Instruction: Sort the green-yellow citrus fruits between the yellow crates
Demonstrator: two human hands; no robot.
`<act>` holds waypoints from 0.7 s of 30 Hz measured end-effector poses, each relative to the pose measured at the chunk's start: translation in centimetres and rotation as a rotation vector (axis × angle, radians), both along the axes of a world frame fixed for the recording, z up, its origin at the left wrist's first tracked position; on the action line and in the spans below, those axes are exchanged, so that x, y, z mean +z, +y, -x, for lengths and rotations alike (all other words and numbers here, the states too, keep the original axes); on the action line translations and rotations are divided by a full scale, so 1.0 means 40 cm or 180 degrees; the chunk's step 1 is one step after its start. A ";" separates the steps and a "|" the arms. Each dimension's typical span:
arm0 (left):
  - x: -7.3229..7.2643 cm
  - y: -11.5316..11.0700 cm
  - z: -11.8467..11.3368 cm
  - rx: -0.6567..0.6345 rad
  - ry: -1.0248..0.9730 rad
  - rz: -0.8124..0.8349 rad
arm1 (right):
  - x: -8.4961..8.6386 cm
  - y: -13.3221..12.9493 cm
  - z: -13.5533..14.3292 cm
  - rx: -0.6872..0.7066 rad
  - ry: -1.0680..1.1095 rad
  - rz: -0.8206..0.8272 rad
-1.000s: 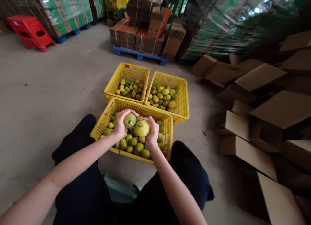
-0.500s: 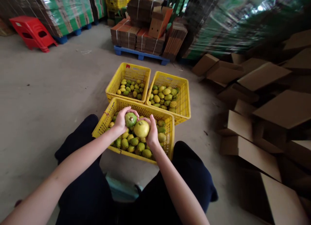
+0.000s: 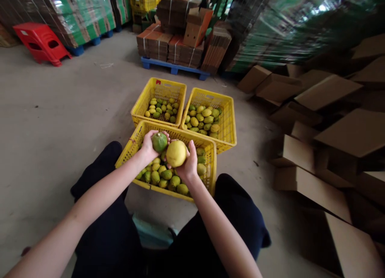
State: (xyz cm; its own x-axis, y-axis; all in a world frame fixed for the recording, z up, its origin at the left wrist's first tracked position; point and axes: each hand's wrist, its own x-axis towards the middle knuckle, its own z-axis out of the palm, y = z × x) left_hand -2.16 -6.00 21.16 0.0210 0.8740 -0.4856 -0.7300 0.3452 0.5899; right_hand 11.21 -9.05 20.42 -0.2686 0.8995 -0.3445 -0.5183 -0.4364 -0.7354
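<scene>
Cupping green lemon (image 3: 159,142) in left hand (image 3: 149,143) and yellow lemon (image 3: 176,153) in right hand (image 3: 188,164), with both hands close together above near crate (image 3: 130,150) and its lemons (image 3: 166,174); facing left crate (image 3: 138,105) and right crate (image 3: 228,121) just beyond on floor (image 3: 75,121), both part filled
</scene>
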 end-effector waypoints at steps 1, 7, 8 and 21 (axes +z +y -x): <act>0.002 0.003 0.004 0.0128 -0.0227 0.0205 | 0.007 0.004 -0.004 0.0078 0.0132 0.0050; 0.031 -0.015 0.014 -0.0145 -0.0804 0.0382 | 0.019 0.030 -0.041 -0.0174 0.0400 0.0370; 0.035 -0.020 0.013 -0.0269 -0.0853 0.0373 | 0.016 0.032 -0.045 -0.0216 0.0430 0.0366; 0.009 -0.019 -0.025 0.0102 -0.1018 0.0987 | -0.062 0.061 -0.062 -0.1171 0.0630 0.0805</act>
